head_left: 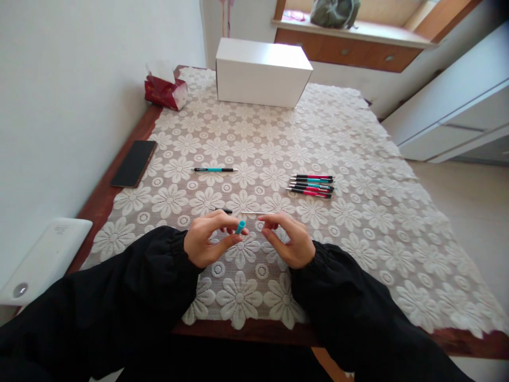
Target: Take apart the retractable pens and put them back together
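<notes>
My left hand (209, 241) pinches a short teal pen part (240, 227) between thumb and fingers. A black pen piece (225, 210) shows just behind its fingertips. My right hand (289, 240) is close beside it, fingertips pinched; what it grips is too small to tell. A thin whitish refill (254, 213) lies on the lace tablecloth (358, 212) just beyond both hands. One whole teal and black pen (214, 170) lies further back on the left. A group of several pink and teal pens (311, 185) lies back right.
A black phone (133, 163) lies on the bare wood at the left edge. A white box (262, 71) and a red tissue pack (165, 90) stand at the far end. A white device (43, 257) sits near left. White wall runs along the left.
</notes>
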{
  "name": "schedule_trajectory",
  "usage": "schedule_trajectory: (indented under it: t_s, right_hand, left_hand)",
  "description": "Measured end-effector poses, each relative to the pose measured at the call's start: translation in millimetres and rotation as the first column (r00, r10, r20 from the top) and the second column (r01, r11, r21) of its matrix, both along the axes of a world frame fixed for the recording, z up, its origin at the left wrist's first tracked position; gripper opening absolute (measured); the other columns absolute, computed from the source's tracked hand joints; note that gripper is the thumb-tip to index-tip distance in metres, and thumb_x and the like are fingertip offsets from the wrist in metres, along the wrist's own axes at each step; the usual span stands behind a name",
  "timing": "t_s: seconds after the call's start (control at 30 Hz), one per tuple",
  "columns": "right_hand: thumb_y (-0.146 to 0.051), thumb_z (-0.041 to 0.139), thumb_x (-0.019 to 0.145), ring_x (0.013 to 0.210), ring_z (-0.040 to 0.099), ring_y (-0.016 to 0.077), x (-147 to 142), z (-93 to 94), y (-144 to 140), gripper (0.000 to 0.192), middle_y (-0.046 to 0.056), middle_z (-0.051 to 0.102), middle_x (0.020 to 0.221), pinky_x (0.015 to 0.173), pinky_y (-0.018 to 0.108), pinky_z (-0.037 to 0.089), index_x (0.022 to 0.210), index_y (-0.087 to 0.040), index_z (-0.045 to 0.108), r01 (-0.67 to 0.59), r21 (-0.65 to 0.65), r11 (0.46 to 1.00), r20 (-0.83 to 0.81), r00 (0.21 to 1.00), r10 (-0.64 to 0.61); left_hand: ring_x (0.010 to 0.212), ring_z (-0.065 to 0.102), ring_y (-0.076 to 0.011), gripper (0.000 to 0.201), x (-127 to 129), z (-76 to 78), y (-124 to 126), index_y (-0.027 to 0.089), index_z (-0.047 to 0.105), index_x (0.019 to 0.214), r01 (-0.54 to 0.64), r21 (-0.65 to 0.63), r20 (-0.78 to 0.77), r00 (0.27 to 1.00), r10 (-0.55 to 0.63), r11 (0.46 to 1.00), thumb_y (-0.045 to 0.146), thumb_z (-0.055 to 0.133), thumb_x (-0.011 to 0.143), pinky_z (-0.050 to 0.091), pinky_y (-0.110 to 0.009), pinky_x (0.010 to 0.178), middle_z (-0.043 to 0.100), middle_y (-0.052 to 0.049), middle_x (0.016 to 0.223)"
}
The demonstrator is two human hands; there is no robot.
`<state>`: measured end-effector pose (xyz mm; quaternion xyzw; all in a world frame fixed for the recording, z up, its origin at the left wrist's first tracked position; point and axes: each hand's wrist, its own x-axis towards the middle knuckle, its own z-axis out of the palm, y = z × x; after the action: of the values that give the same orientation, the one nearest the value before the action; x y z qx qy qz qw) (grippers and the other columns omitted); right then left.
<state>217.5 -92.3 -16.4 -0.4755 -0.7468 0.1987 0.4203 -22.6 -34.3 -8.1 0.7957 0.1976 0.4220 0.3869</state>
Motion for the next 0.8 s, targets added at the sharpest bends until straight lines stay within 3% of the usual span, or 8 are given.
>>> schedule_trajectory:
  t_s: [0.13, 0.27, 0.33, 0.4, 0.6, 0.7, 0.8]
  right_hand:
    - [-0.025, 0.060, 0.097, 0.094, 0.061, 0.0253, 21, -14.4, 13, 0.026, 0.008, 0.072, 0.101, 0.084, 0.042, 0.050, 0.121, -0.024, 0.071, 0.102, 0.127, 0.987, 0.363, 0.921, -0.142]
    - [-0.027, 0.063, 0.096, 0.094, 0.058, 0.0245, 29, -22.4, 17, 0.018, 0.006, 0.071, 0.100, 0.081, 0.039, 0.046, 0.111, -0.026, 0.074, 0.136, 0.185, 0.973, 0.476, 0.854, -0.210]
    - [-0.028, 0.065, 0.096, 0.090, 0.057, 0.0229, 28, -21.7, 17, 0.010, 0.005, 0.070, 0.093, 0.079, 0.037, 0.043, 0.097, -0.026, 0.075, 0.140, 0.214, 0.967, 0.483, 0.845, -0.229]
    - [-0.029, 0.066, 0.097, 0.084, 0.056, 0.0215, 27, -19.9, 16, 0.013, 0.004, 0.069, 0.086, 0.076, 0.036, 0.041, 0.087, -0.025, 0.072, 0.135, 0.235, 0.963, 0.489, 0.840, -0.237]
    - [-0.026, 0.059, 0.099, 0.081, 0.055, 0.0210, 26, -18.5, 17, 0.019, 0.004, 0.066, 0.082, 0.073, 0.036, 0.041, 0.082, -0.023, 0.066, 0.154, 0.187, 0.970, 0.498, 0.836, -0.229]
    - [-0.023, 0.054, 0.099, 0.078, 0.056, 0.0198, 24, -18.0, 16, 0.016, 0.004, 0.065, 0.082, 0.072, 0.035, 0.043, 0.086, -0.023, 0.063, 0.182, 0.104, 0.978, 0.376, 0.903, -0.208]
    - [-0.023, 0.053, 0.099, 0.069, 0.056, 0.0167, 19, -13.9, 11, 0.012, 0.001, 0.061, 0.076, 0.066, 0.032, 0.045, 0.089, -0.022, 0.058, 0.211, -0.016, 0.977, 0.143, 0.968, -0.207]
  left_hand:
    - [0.085, 0.070, -0.0172, 0.013, 1, 7.1, -4, 0.018, 0.071, 0.103, 0.092, -0.035, 0.031, 0.995, -0.091, 0.995, 0.017, 0.074, 0.090, 0.056, -0.030, 0.076, 0.079, -0.008, 0.093]
    - [0.083, 0.070, -0.0169, 0.013, 3, 12.6, -8, 0.019, 0.072, 0.098, 0.040, 0.112, 0.048, 0.998, -0.045, 0.993, 0.018, 0.078, 0.087, 0.056, -0.031, 0.078, 0.077, -0.007, 0.092]
    - [0.078, 0.069, -0.0157, 0.014, 3, 13.5, -8, 0.019, 0.072, 0.096, 0.027, 0.162, 0.025, 0.999, -0.031, 0.986, 0.020, 0.080, 0.085, 0.056, -0.030, 0.075, 0.077, -0.006, 0.089]
    - [0.076, 0.069, -0.0152, 0.015, 3, 12.5, -7, 0.019, 0.071, 0.097, 0.015, 0.169, -0.002, 1.000, -0.015, 0.986, 0.021, 0.080, 0.085, 0.055, -0.029, 0.073, 0.077, -0.006, 0.088]
    - [0.082, 0.071, -0.0161, 0.019, 3, 4.5, -3, 0.020, 0.070, 0.102, -0.014, 0.199, -0.016, 1.000, 0.018, 0.980, 0.017, 0.079, 0.086, 0.057, -0.030, 0.077, 0.078, -0.005, 0.094]
    - [0.087, 0.071, -0.0165, 0.015, 4, 0.3, -1, 0.019, 0.070, 0.104, -0.014, 0.173, -0.085, 0.996, 0.029, 0.985, 0.018, 0.075, 0.089, 0.057, -0.030, 0.080, 0.079, -0.005, 0.096]
    - [0.091, 0.071, -0.0173, 0.012, 4, -1.3, -1, 0.020, 0.070, 0.103, 0.000, 0.163, -0.104, 0.994, 0.017, 0.987, 0.019, 0.072, 0.092, 0.057, -0.031, 0.084, 0.078, -0.005, 0.099]
